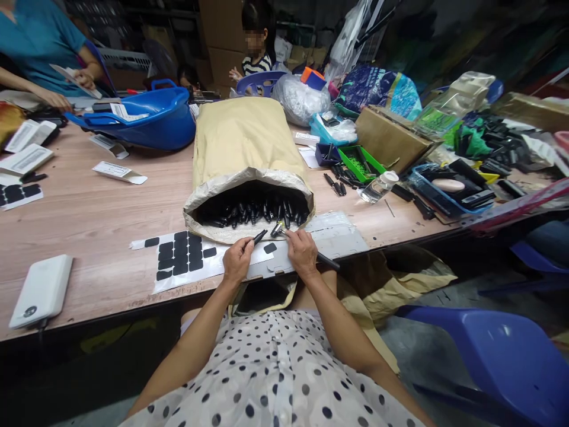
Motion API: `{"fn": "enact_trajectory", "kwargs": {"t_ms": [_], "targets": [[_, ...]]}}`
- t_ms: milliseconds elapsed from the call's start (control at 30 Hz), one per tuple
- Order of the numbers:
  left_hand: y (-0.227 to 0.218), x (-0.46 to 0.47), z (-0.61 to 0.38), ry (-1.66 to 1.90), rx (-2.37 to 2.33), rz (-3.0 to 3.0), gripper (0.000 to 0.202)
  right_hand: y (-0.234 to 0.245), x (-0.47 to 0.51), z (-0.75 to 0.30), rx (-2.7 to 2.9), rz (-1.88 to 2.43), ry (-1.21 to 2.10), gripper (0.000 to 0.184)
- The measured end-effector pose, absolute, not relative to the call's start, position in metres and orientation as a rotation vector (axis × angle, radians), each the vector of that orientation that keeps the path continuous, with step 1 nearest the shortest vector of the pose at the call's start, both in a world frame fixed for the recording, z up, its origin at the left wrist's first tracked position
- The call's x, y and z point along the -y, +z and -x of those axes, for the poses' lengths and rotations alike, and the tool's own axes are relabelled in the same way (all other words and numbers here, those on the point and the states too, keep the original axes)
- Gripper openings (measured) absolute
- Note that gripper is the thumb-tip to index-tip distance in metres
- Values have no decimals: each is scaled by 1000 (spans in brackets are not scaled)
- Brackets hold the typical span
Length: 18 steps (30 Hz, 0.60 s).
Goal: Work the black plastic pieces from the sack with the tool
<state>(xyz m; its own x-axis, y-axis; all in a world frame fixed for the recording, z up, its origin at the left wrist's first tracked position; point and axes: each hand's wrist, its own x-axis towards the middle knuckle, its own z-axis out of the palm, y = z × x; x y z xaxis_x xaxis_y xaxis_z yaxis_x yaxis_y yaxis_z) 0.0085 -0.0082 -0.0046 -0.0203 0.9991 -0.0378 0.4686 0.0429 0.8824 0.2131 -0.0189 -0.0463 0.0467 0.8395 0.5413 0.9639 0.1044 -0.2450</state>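
Observation:
My left hand [237,258] is closed in a pinch on a small black stick-like piece [260,236] at the table's front edge. My right hand [302,251] is closed round a black-handled tool [326,261] with a small metal head [277,229] near the left hand's piece. Both hands hover just in front of the open mouth of a tan paper sack [243,148] lying on its side, filled with several black handled pieces [253,212]. A white sheet of black rubbery pads [180,256] lies left of my left hand.
A white power bank [42,289] lies at the front left. A blue basin [146,118] stands at the back left, where another person's hands [84,77] work. A clear bottle [377,185], green tray [360,161], cardboard box [389,139] and cluttered parts fill the right. A blue chair [498,350] stands at the right.

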Motion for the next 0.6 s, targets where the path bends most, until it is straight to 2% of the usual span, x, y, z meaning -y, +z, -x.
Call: {"fn": "enact_trajectory", "kwargs": {"t_ms": [200,333,467,600], "targets": [[16,32,0,923,-1403,-1461,41,-44,19,-211,1812,1755,-317,26],[22,69,4,590,-1133,-1616,33,-43,20,-211,1818,1742,-326,26],[-4,88,0,217,-1203,-1693,30,-42,20,-211,1832,1735,-310,28],[-44,81,-5,-7,-1422,-1644,33,-43,19,-211,1828,1723,-318,29]]}}
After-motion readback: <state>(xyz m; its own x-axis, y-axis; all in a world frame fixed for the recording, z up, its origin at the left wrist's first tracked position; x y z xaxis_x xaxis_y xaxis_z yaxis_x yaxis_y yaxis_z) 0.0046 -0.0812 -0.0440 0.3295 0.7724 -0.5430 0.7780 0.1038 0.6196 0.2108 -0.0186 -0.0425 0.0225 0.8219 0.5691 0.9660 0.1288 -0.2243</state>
